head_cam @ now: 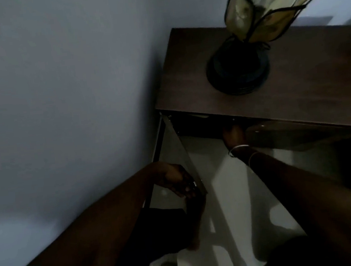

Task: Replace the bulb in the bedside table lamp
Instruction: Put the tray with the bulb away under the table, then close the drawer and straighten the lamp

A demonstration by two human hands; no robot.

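The lamp [245,45] stands on the desk [308,88]; its petal-shaped glass shade looks fragile, so steady the dark heavy-looking base. Below the lamp, the left hand [178,181] grips a door edge [185,153]; the right hand [234,135] reaches under, grip hidden.

Right hand's fingers [232,134] apparently under tabletop [295,90]

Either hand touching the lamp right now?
Apart. Head view: lamp stands on the tabletop; left hand holds the open door edge and right hand reaches below the top.
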